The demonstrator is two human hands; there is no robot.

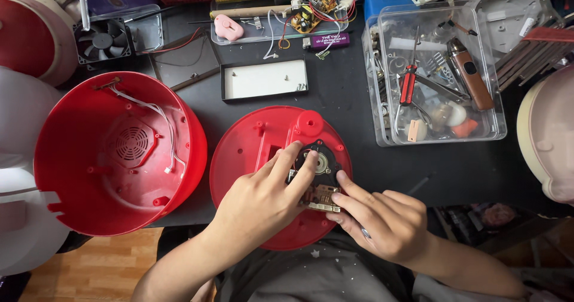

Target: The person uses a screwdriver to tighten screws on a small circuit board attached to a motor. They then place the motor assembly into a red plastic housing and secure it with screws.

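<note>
A round red plastic lid (251, 140) lies flat on the black table in front of me. On it sits a small black part with a round metal centre (320, 161) and a beige circuit board below it (321, 195). My left hand (263, 197) rests on the lid, its fingertips touching the black part from the left. My right hand (379, 218) comes in from the right, its fingertips pressing on the circuit board's lower edge. A metal ring shows on one right finger. Both hands pinch the small assembly between them.
A deep red plastic housing (66, 158) with white wires stands to the left. A clear bin of tools (496, 122), holding a red-handled screwdriver (408, 84), sits at the right. A shallow black tray with screws (263, 79), a small fan (103, 43) and loose electronics lie behind.
</note>
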